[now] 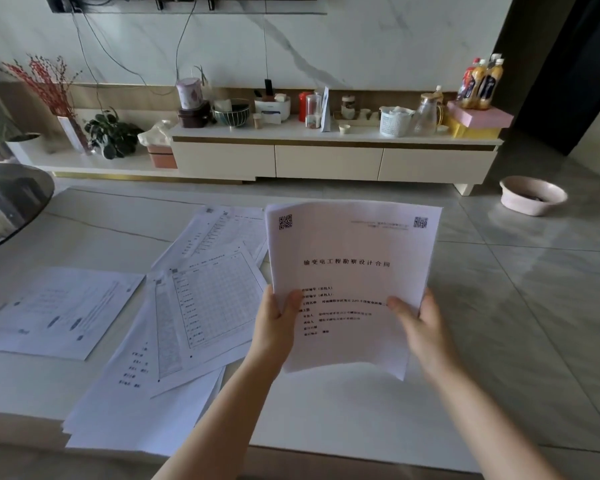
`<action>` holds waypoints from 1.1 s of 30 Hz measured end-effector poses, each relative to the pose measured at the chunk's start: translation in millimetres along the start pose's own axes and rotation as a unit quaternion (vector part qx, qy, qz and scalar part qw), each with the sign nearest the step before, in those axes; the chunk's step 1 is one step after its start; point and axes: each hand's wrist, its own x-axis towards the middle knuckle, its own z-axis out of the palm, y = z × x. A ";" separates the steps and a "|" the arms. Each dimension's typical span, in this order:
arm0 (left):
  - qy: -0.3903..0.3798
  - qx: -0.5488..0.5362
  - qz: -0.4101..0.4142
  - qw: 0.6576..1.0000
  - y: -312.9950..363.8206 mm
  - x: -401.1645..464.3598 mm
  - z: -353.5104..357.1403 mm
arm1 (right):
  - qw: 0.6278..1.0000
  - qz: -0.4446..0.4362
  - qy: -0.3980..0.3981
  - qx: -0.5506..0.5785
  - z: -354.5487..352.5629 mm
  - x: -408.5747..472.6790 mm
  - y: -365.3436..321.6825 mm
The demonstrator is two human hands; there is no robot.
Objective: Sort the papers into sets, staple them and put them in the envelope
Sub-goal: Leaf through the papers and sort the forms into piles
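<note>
Left hand (274,327): forearm raised from below; fingers curled behind the cover sheet (352,282), thumb pinching its lower left edge.
Right hand (420,323): thumb on front, fingers curled behind right edge.
Cover sheet: thin white paper, slightly bowed, held upright above pale glossy worktop (94,233).
Loose papers (201,303): overlapping flat, left of it.
</note>
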 end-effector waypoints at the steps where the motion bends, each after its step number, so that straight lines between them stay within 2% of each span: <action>1: -0.008 0.000 -0.004 1.000 -1.7 -0.8 -0.3 | 1.000 0.002 -0.003 -0.005 -0.6 -1.8 3.7; 5: -0.047 0.011 -0.031 0.998 -17.2 -7.6 3.0 | 0.998 0.065 -0.015 -0.005 3.0 -17.7 34.0; 13: -0.052 0.021 -0.031 0.998 -25.9 0.4 -4.5 | 0.995 0.089 -0.022 0.024 4.0 -15.5 37.0; 20: -0.034 0.007 -0.016 0.999 -23.8 8.5 -7.3 | 0.999 0.027 0.013 0.028 9.2 -7.5 22.5; 28: -0.050 0.086 -0.055 0.993 -63.5 8.2 -13.7 | 0.994 0.099 -0.011 -0.045 15.6 -24.1 62.5; 33: -0.014 0.136 -0.062 0.989 -61.3 10.2 -9.3 | 0.990 0.104 -0.046 -0.085 12.6 -18.0 54.4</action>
